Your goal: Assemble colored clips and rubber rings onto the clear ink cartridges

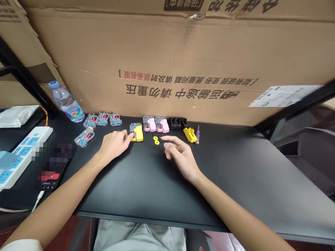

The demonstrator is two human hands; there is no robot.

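My left hand (115, 144) rests on the desk with its fingers bent and thumb stretched out. The thumb tip meets the left edge of a clear and yellow toy-like case (138, 133); whether it presses on it, I cannot tell. My right hand (182, 156) hovers over the desk, index finger and thumb apart. Its fingertips are beside two small yellow discs (156, 140) and several small black discs (155, 135). Nothing shows between those fingers. Just behind the discs stand two clear and pink cases (162, 125).
Several clear cases (102, 118) and a water bottle (67, 103) stand at the back left. Black parts (176, 123), a yellow shell (190, 134) and a screwdriver (197, 135) lie right of centre. A phone (55, 168) and power strip (20, 157) occupy the left. Cardboard (174, 47) rises behind.
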